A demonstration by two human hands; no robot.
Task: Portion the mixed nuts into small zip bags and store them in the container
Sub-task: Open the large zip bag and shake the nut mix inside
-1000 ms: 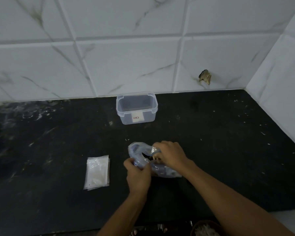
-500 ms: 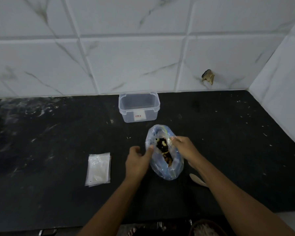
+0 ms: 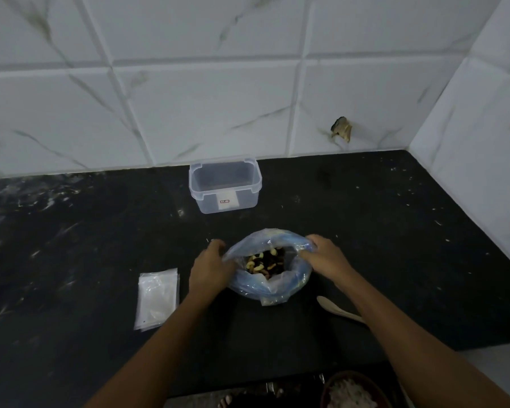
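Observation:
A bluish clear plastic bag (image 3: 273, 287) stands on the black counter (image 3: 86, 245) with its mouth spread wide, showing mixed nuts (image 3: 266, 262) inside. My left hand (image 3: 211, 267) grips the bag's left rim and my right hand (image 3: 324, 254) grips its right rim. A small stack of clear zip bags (image 3: 157, 298) lies flat to the left of my left forearm. An open, lidless clear container (image 3: 225, 187) with a white label stands beyond the bag, near the wall.
A pale wooden spoon (image 3: 334, 308) lies on the counter just right of the bag, partly under my right forearm. White tiled walls close the back and right sides. A bowl (image 3: 354, 391) with something pale in it shows below the counter's front edge.
The bag went from bunched between my hands to upright and pulled wide open, exposing the nuts. My hands moved apart to opposite sides of its rim. The spoon came into sight.

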